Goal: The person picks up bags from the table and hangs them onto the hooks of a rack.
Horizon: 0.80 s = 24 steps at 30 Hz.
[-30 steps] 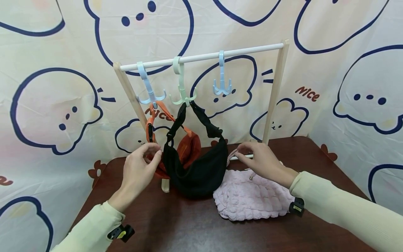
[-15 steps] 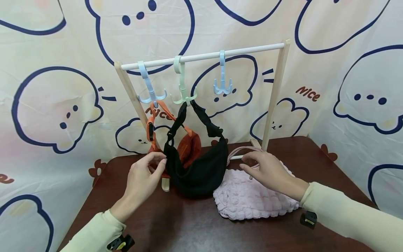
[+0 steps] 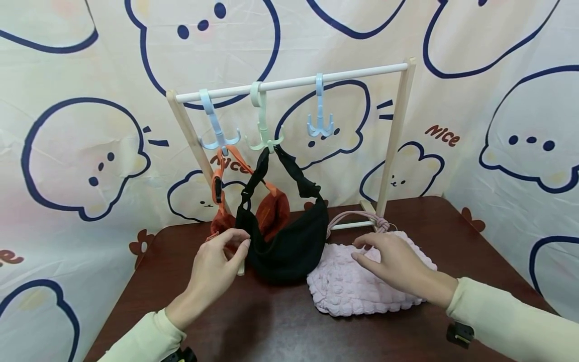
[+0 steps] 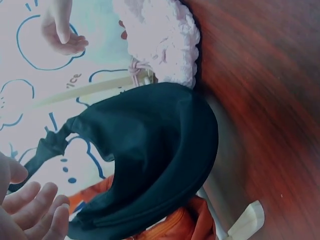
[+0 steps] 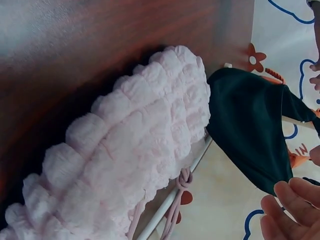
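Note:
A black shoulder bag [image 3: 289,251] hangs by its strap from the green hook [image 3: 262,125]. Behind it, an orange bag [image 3: 273,213] hangs from the left blue hook [image 3: 217,125]. On the table to the right lies a pink puffy bag [image 5: 130,125], its knotted strap [image 3: 353,215] looped at the back. My left hand [image 3: 219,266] hovers in front of the black bag's left side, fingers loosely bent and holding nothing. My right hand [image 3: 398,261] is above the pink bag, thumb and fingers apart with nothing between them.
A rack with a white rail [image 3: 289,83] and wooden posts [image 3: 395,136] stands at the back of the dark brown table [image 3: 289,332]. Another blue hook [image 3: 319,110] hangs toward the rail's right, bearing nothing. Patterned cloth [image 3: 511,125] encloses the back and sides.
My right hand has let go of the pink bag's strap and moved down and to the right. My left hand has shifted slightly right and lower. The hanging bags look the same.

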Each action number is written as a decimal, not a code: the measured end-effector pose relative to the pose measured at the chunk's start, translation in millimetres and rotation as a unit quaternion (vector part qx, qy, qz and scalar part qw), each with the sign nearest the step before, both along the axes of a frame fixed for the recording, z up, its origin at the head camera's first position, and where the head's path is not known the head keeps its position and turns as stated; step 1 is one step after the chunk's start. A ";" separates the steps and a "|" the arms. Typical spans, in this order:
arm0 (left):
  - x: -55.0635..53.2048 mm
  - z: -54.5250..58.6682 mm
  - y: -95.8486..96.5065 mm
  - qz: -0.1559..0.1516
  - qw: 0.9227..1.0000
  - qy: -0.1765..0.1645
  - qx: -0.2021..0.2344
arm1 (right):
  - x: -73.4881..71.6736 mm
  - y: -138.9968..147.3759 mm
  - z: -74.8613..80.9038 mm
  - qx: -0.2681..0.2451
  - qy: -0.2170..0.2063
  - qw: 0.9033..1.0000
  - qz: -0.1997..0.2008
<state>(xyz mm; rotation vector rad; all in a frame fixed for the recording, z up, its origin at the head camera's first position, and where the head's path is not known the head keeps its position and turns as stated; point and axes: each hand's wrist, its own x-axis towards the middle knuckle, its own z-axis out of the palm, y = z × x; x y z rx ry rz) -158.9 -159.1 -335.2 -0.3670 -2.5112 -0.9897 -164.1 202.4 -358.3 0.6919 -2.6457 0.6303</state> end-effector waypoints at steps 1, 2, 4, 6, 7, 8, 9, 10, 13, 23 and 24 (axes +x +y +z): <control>0.9 -0.6 1.1 -0.004 1.000 -0.004 0.003 | 2.0 0.6 -0.7 -0.001 0.002 1.000 -0.001; 1.9 -1.3 2.2 -0.007 1.000 -0.008 0.005 | 3.9 1.2 -1.4 -0.002 0.005 1.000 -0.001; 4.4 -2.7 4.6 -0.011 1.000 -0.015 0.009 | 7.0 2.1 -3.1 -0.004 0.013 1.000 0.000; 6.7 -4.3 7.4 -0.014 1.000 -0.020 0.011 | 9.5 3.0 -4.7 -0.004 0.027 1.000 -0.001; 7.8 -5.2 8.9 -0.016 1.000 -0.022 0.012 | 10.5 3.6 -5.5 -0.005 0.032 0.999 -0.001; 8.7 -6.2 10.5 -0.015 1.000 -0.021 0.010 | 11.2 4.3 -6.4 -0.006 0.037 0.999 -0.001; 9.4 -7.2 12.3 -0.016 1.000 -0.021 0.008 | 11.9 5.2 -7.3 -0.005 0.041 0.999 -0.001; 10.0 -8.3 14.3 -0.017 1.000 -0.022 0.007 | 12.5 6.3 -8.1 -0.005 0.043 0.999 -0.001; 10.8 -11.9 20.9 -0.024 0.999 -0.023 0.002 | 14.1 10.8 -10.0 -0.004 0.045 0.999 -0.005; 14.0 -21.3 43.8 -0.062 0.996 -0.058 0.017 | 15.7 24.7 -14.0 0.008 0.039 0.999 -0.026; 14.7 -21.9 45.9 -0.066 0.996 -0.061 0.018 | 15.8 26.2 -14.2 0.010 0.037 0.999 -0.030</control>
